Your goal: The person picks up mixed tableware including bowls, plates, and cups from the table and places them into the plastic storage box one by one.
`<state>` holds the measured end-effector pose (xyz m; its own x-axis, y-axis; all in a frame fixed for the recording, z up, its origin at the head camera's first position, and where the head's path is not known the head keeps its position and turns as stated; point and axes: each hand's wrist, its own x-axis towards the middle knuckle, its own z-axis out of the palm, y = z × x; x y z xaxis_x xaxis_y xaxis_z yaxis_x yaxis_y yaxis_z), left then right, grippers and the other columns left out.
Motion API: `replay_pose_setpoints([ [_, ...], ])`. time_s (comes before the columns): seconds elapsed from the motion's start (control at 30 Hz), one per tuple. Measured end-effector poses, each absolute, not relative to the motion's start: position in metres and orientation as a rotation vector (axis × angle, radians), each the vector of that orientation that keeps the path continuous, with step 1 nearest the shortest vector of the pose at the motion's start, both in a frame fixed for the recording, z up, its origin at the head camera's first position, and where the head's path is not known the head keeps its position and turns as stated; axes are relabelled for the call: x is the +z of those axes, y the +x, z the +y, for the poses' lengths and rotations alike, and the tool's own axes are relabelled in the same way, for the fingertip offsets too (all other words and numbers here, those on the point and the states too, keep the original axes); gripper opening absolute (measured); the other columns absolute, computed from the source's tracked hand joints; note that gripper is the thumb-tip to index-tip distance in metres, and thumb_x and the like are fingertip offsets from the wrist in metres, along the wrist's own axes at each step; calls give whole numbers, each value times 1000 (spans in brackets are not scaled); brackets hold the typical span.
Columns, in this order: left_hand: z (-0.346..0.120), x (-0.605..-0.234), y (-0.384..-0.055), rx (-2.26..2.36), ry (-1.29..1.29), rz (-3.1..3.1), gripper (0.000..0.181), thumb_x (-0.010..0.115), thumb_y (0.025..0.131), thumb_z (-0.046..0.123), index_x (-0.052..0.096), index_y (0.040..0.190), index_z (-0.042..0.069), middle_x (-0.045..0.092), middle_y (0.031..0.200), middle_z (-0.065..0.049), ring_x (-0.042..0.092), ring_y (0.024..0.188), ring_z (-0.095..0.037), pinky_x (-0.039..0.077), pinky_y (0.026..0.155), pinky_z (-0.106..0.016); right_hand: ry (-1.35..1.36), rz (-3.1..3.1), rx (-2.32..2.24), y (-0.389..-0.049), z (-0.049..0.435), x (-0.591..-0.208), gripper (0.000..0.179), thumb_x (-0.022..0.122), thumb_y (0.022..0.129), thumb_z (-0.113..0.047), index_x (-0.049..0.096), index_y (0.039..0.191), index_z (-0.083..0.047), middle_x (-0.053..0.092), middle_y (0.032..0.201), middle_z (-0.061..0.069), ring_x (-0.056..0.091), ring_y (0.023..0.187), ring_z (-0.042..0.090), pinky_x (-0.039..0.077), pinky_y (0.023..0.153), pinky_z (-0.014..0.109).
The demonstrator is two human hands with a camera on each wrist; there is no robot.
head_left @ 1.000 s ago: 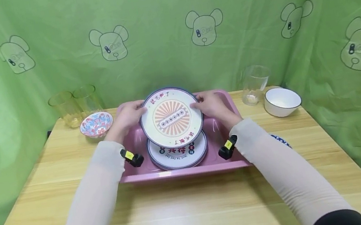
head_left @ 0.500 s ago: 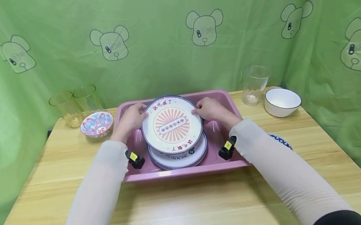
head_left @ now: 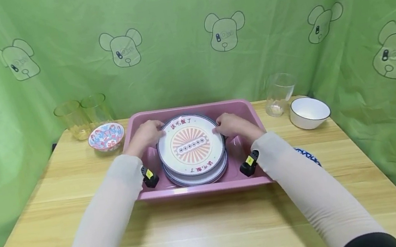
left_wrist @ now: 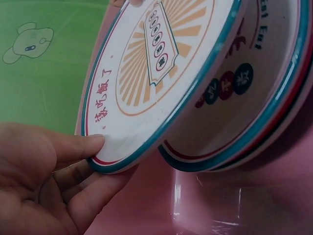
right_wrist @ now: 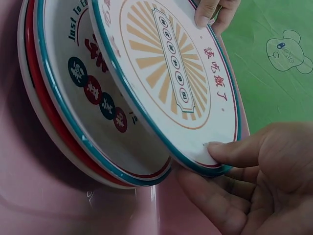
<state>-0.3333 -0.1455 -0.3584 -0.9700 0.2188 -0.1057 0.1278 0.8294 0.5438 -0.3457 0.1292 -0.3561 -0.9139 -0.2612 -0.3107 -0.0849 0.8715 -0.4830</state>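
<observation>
A white plate [head_left: 194, 161] with a blue-green rim, an orange sunburst and red lettering is pinched at both sides. My left hand [head_left: 148, 136] grips its left edge, thumb on top and fingers beneath, as the left wrist view shows. On the opposite edge my right hand [right_wrist: 274, 181] pinches the rim the same way. Below it, a stack of similar plates [right_wrist: 83, 142] lies in the pink basin [head_left: 209, 188]. In both wrist views the held plate slants over the stack, a gap showing between them at the far side.
Left of the basin stand a patterned bowl [head_left: 106, 137] and two yellow glasses [head_left: 73, 122]. On the right are a clear glass [head_left: 279, 94], a white bowl [head_left: 309, 113] and a blue-patterned dish [head_left: 307, 155], partly hidden by the right sleeve. A green curtain [head_left: 182, 73] hangs behind.
The held plate has come down and nearer, from a raised tilt to lower over the stack, now covering more of it. Both hands have lowered with it, keeping their grip.
</observation>
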Motion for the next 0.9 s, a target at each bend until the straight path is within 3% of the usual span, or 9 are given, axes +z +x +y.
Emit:
replay_pose_setpoints([
  [0.23,-142,-361,-331,776,268,2840,41,58,97,14,53,136,0,61,128,-19,67,90,-26,56,80,-36,-270,2650,-627,-347,131,-360,20,55,100,-19,60,97,0,65,87,13,71,82,32,59,74,38],
  [0.5,-139,-366,-332,705,260,2827,37,60,96,15,57,131,1,65,119,-17,67,78,-22,57,63,-28,-274,2632,-596,-347,130,-364,19,57,99,-17,61,95,1,66,86,15,71,73,28,60,70,39],
  [0.9,-135,-368,-330,644,240,2811,38,61,96,13,56,132,2,64,120,-17,63,63,-17,58,61,-30,-254,2604,-551,-344,127,-364,17,59,98,-14,62,98,4,66,79,14,67,58,18,59,59,29],
])
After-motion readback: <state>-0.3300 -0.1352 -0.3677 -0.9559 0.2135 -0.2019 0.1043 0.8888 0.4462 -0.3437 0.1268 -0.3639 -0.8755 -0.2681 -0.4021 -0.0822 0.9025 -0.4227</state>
